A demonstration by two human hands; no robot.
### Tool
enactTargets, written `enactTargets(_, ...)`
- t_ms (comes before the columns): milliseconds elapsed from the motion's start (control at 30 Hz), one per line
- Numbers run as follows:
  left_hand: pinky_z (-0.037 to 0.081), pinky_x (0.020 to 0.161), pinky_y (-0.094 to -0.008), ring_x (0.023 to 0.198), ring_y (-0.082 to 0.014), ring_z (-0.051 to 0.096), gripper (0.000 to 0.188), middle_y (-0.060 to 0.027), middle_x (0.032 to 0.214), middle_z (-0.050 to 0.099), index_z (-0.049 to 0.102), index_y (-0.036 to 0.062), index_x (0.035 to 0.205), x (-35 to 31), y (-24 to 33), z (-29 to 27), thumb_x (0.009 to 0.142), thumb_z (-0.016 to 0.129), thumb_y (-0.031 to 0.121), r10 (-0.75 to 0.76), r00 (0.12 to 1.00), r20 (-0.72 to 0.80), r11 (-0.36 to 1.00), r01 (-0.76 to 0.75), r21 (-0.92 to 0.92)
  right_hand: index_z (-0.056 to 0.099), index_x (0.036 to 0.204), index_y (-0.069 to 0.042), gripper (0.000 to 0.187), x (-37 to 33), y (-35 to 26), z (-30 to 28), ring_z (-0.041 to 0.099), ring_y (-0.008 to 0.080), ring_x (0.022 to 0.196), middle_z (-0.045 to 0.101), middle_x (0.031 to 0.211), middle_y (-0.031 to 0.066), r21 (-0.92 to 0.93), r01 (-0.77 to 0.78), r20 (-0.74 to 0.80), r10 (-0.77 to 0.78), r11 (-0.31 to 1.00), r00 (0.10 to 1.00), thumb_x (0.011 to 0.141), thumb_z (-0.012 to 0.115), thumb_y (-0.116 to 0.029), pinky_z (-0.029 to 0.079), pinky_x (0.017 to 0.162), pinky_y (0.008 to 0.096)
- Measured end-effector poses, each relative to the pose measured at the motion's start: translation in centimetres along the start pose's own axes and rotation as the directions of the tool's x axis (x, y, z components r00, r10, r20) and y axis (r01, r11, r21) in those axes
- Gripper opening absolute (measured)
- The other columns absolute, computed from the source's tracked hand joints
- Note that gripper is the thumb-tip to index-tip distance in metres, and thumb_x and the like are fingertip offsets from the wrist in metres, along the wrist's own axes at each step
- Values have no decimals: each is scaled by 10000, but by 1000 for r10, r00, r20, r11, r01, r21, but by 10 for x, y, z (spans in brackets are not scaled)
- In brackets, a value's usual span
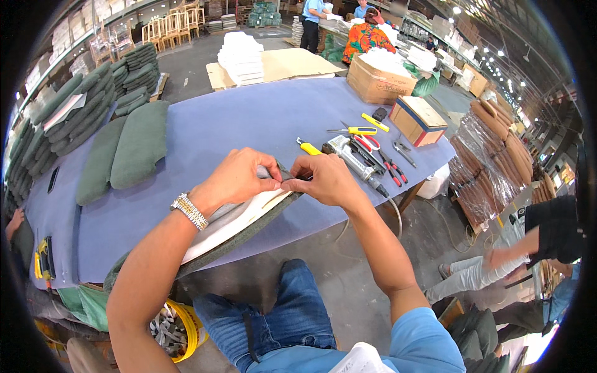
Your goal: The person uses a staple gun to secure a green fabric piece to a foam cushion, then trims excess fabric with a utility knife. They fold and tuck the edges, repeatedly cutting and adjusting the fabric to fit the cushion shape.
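Observation:
A dark green upholstered seat cushion (252,229) lies at the near edge of the blue-covered table, with its pale inner face (225,225) turned up. My left hand (242,177) is closed in a pinch on the cushion's fabric edge at its right end. Beside it, almost touching, my right hand (324,178) pinches the same fabric at the corner. The fingertips of both hands partly hide the fold between them. Just right of my right hand lies a grey air staple gun (348,155) with a hose, and a yellow-handled tool (308,147) rests behind that hand.
Red-handled pliers (392,171), a yellow screwdriver (362,130) and a small wooden box (419,121) sit on the right of the table (217,127). Green cushions (142,146) lie at left. A yellow bucket (194,329) stands below; a person (510,242) is at right.

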State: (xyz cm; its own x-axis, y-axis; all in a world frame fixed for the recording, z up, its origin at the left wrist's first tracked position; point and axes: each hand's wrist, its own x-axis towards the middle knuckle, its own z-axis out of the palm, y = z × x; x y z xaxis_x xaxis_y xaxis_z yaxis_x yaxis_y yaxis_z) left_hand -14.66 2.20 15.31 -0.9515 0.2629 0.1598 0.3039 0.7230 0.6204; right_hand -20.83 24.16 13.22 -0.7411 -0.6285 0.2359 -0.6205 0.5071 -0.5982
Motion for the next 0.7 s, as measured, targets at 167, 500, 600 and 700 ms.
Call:
enactTargets(167,546,799,-477,900,-399,712,527,-183,1021,749,609,137,1342,-8,19,3,858,775,266,133,990,-35,941,-115,317,689,823,-48,287,-6,-4,-3,653,325,666,678,696,125,-122,83,-42,-88,989,995,874,780,-315,479,618,430)
enactTargets(500,551,827,-529,1002,-445,683,543,-219,1195,696,574,63,1330,-32,13,35,950,656,441,-28,992,126,958,-9,286,712,938,-8,258,-43,14,26,734,196,796,757,897,113,141,13,-123,4,990,992,810,854,-180,567,720,317)
enactTargets(600,565,858,-505,1053,-415,690,458,-199,1253,690,639,53,1251,-41,18,62,963,648,409,34,996,88,952,-59,301,718,971,4,271,-71,30,38,750,208,875,770,1034,132,91,89,-246,-64,992,967,811,856,-164,591,791,317)
enactTargets(700,575,911,-478,1122,-377,687,384,-173,1268,695,679,51,1190,-52,5,97,971,644,364,191,980,-58,919,-158,362,717,1021,-1,301,-93,47,60,750,224,952,757,1153,146,44,104,-289,-86,994,953,819,855,-177,595,838,327)
